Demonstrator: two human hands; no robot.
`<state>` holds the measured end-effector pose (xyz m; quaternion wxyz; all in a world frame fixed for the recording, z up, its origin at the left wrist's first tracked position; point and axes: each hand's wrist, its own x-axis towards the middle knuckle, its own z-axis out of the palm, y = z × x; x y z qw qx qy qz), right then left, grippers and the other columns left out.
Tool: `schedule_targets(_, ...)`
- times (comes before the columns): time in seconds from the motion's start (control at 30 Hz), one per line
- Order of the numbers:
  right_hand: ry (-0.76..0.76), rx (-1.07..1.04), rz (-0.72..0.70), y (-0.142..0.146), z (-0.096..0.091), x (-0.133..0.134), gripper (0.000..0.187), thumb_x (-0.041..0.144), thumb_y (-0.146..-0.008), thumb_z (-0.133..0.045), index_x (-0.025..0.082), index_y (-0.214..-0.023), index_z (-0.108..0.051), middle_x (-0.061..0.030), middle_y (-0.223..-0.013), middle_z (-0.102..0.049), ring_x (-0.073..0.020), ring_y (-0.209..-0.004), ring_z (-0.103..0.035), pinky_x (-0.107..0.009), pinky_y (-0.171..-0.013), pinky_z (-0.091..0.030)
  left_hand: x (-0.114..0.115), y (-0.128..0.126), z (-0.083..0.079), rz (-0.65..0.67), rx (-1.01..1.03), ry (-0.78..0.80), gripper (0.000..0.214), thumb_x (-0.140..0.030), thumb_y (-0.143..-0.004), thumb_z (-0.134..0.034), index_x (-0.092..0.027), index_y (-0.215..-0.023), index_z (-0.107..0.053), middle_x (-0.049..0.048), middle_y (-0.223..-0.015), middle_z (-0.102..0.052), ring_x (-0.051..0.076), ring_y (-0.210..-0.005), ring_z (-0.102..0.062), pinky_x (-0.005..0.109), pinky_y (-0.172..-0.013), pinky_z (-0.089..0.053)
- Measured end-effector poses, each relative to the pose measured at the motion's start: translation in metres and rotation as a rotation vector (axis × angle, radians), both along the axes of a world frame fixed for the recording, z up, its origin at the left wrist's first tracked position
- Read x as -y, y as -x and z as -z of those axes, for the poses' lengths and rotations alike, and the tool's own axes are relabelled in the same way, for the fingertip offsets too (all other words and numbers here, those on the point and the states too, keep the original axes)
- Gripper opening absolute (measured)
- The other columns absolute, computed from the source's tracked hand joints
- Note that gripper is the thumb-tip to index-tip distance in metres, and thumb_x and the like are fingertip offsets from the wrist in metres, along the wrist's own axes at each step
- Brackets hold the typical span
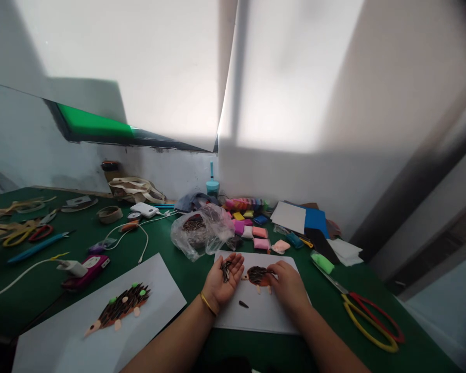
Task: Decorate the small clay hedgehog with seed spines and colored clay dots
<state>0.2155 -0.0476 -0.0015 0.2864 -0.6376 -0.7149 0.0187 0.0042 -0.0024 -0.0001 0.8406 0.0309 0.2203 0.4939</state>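
**The left hand [222, 280] cups sunflower seeds [226, 271] beside a clay hedgehog [257, 275].**
Its fingers spread palm-up, keeping the seeds within reach of the right hand [288, 286], whose fingers press together over the hedgehog, hiding any pinch. A loose seed [243, 304] lies just below the hedgehog on a white board [256, 318].

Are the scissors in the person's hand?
No, the yellow and red scissors lie on the green table, and the left hand holds seeds in its palm.
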Motion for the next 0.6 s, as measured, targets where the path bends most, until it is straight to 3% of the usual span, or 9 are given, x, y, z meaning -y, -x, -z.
schedule_targets(0.6, 0.031, 0.031, -0.001, 0.006, 0.005, -0.0071, 0.02, 0.021, -0.084, -0.048, 0.021, -0.082, -0.068, -0.0053, -0.083, -0.062, -0.0172, -0.084, -0.055, -0.026, -0.077, -0.037, 0.0002, -0.0003, -0.0015, 0.007, -0.003, 0.004, 0.027, -0.033, -0.091, -0.044, -0.011, -0.096, -0.059, 0.0149, -0.105, -0.065, 0.025, -0.112, -0.056, 0.038, -0.091, -0.049)
